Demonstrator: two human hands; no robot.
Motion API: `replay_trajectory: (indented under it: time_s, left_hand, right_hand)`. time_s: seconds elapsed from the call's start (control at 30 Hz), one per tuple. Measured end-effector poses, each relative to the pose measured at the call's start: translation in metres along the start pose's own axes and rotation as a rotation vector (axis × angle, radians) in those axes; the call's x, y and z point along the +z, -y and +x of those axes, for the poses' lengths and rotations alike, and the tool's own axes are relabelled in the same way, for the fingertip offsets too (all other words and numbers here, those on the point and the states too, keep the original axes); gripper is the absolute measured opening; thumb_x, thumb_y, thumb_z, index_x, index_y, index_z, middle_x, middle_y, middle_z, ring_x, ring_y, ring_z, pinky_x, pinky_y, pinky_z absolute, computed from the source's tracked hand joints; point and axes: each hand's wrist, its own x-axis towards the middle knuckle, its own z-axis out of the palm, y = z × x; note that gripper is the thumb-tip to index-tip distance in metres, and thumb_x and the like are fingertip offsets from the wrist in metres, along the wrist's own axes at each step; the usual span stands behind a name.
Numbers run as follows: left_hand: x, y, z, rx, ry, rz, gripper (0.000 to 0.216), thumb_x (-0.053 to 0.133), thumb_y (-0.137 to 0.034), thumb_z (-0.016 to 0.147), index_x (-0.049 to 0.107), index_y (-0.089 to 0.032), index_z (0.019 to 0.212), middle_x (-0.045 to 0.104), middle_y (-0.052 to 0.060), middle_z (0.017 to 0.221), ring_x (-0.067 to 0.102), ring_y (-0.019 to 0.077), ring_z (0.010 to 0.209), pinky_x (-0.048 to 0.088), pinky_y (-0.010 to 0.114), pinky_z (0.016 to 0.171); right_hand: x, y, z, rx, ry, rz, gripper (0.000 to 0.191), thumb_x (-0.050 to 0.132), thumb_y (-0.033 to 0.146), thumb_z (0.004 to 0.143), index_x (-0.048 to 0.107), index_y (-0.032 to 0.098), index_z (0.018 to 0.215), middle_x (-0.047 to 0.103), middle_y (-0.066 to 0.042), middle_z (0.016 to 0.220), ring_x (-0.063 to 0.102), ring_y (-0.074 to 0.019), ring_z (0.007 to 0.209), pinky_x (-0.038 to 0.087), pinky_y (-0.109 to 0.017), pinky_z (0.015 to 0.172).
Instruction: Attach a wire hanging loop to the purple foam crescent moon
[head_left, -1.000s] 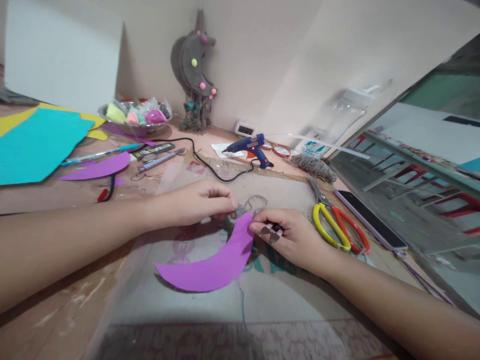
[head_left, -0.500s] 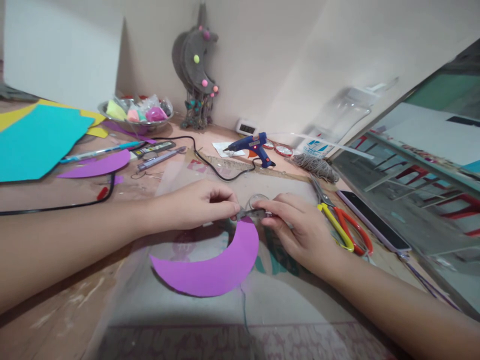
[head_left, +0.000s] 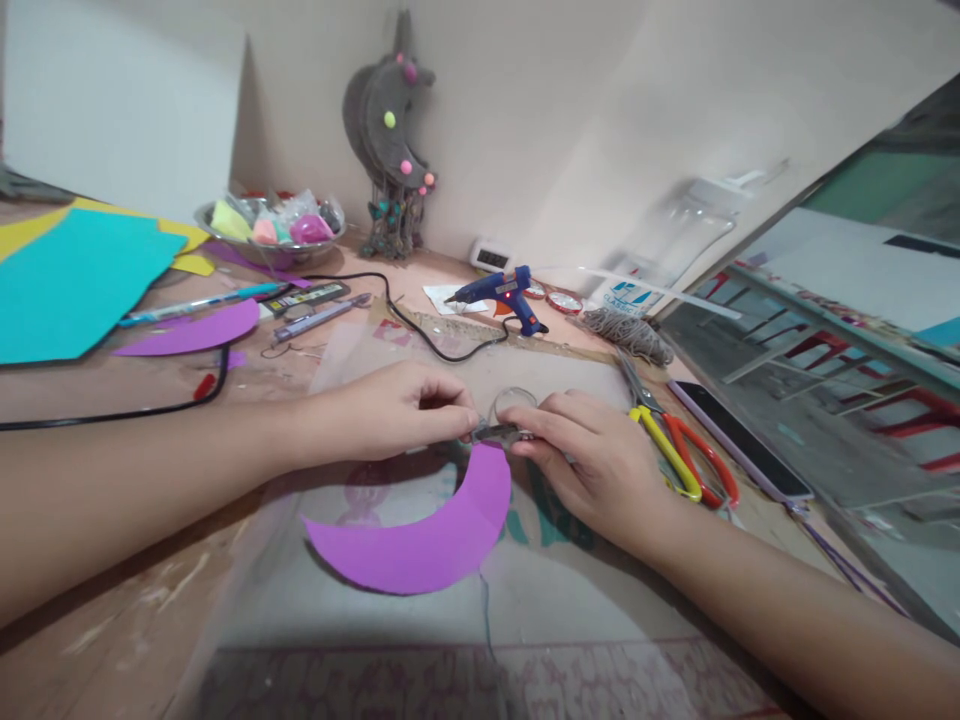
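A purple paper crescent (head_left: 427, 545) lies on the work surface, its narrow upper end between my two hands. My left hand (head_left: 405, 408) is closed in a pinch beside that tip; what it grips is too small to make out. From the left, my right hand's (head_left: 592, 460) pinched thumb and forefinger hold a small dark grey, metal-looking piece (head_left: 499, 433) lying across the tip. A thin ring (head_left: 514, 402) shows just behind it; whether they are joined I cannot tell. A thin grey strand (head_left: 486, 610) runs below the crescent.
A blue glue gun (head_left: 495, 292) with a lit red light stands behind my hands. To the right are scissors (head_left: 686, 455), a phone (head_left: 739, 440) and grey yarn (head_left: 630, 335). Coloured sheets (head_left: 82, 285), pens and a bowl (head_left: 274, 250) are at left. A decorated grey moon (head_left: 382, 125) stands behind.
The grey piece and my right hand have shifted slightly left, and the crescent's upper end has moved a little left with them. My left hand stays nearly still.
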Motion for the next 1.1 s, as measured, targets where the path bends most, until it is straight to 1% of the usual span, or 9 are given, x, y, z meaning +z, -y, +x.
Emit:
replay_trajectory:
  time_s: [0.27, 0.4, 0.57, 0.67, 0.8, 1.03, 1.1]
  left_hand:
    - [-0.0011, 0.0007, 0.0012, -0.002, 0.019, 0.01, 0.02, 0.046, -0.026, 0.082, 0.052, -0.015, 0.066, 0.048, -0.005, 0.057, 0.044, 0.0071, 0.052, 0.03, 0.017, 0.048]
    - [-0.0016, 0.0011, 0.0008, -0.01, 0.043, 0.007, 0.021, 0.046, -0.029, 0.082, 0.052, -0.015, 0.068, 0.047, -0.005, 0.059, 0.043, 0.0075, 0.053, 0.03, 0.018, 0.048]
    - [-0.0038, 0.0003, -0.0003, -0.019, 0.077, -0.037, 0.02, 0.046, -0.028, 0.083, 0.052, -0.015, 0.068, 0.048, -0.004, 0.06, 0.044, 0.0073, 0.054, 0.032, 0.017, 0.048]
    - [-0.0046, 0.0008, -0.0008, -0.03, 0.093, -0.068, 0.02, 0.046, -0.03, 0.083, 0.053, -0.016, 0.071, 0.049, -0.004, 0.062, 0.043, 0.0078, 0.054, 0.032, 0.017, 0.047]
    - [-0.0043, 0.0012, -0.002, -0.06, 0.095, -0.081, 0.021, 0.046, -0.032, 0.083, 0.052, -0.017, 0.071, 0.049, -0.004, 0.062, 0.043, 0.008, 0.053, 0.031, 0.017, 0.045]
    - [-0.0042, 0.0015, -0.0014, -0.041, 0.101, -0.102, 0.02, 0.047, -0.031, 0.083, 0.054, -0.016, 0.07, 0.05, -0.004, 0.063, 0.043, 0.0074, 0.053, 0.031, 0.016, 0.046]
    - [-0.0047, 0.0015, -0.0011, -0.055, 0.111, -0.113, 0.02, 0.047, -0.031, 0.083, 0.055, -0.016, 0.071, 0.051, -0.004, 0.064, 0.043, 0.0073, 0.052, 0.031, 0.017, 0.045]
  right_hand:
    - [-0.0019, 0.001, 0.0019, -0.001, 0.024, -0.028, 0.024, 0.047, 0.028, 0.091, 0.062, 0.016, 0.105, 0.058, -0.005, 0.074, 0.049, -0.0164, 0.068, 0.036, -0.028, 0.061]
    - [-0.0025, 0.0008, 0.002, -0.015, 0.021, -0.001, 0.023, 0.047, 0.027, 0.091, 0.062, 0.016, 0.105, 0.058, -0.005, 0.075, 0.048, -0.016, 0.067, 0.037, -0.028, 0.061]
    - [-0.0031, -0.0005, 0.0029, -0.025, 0.019, 0.019, 0.025, 0.046, 0.028, 0.092, 0.063, 0.015, 0.104, 0.058, -0.005, 0.074, 0.049, -0.0159, 0.067, 0.037, -0.028, 0.06]
    - [-0.003, -0.0012, 0.0033, -0.019, 0.031, 0.016, 0.026, 0.046, 0.029, 0.091, 0.063, 0.016, 0.107, 0.058, -0.006, 0.076, 0.049, -0.0161, 0.068, 0.038, -0.028, 0.061]
    - [-0.0019, -0.0031, 0.0019, -0.01, 0.037, 0.041, 0.028, 0.045, 0.03, 0.092, 0.062, 0.016, 0.109, 0.059, -0.006, 0.078, 0.05, -0.016, 0.07, 0.04, -0.029, 0.063]
    - [-0.0012, -0.0049, 0.0006, -0.005, 0.039, 0.053, 0.028, 0.049, 0.03, 0.09, 0.062, 0.016, 0.11, 0.058, -0.006, 0.077, 0.05, -0.016, 0.071, 0.04, -0.029, 0.064]
    - [-0.0018, -0.0044, 0.0017, -0.003, 0.039, 0.069, 0.027, 0.05, 0.029, 0.09, 0.063, 0.016, 0.11, 0.058, -0.005, 0.076, 0.05, -0.0159, 0.071, 0.04, -0.029, 0.064]
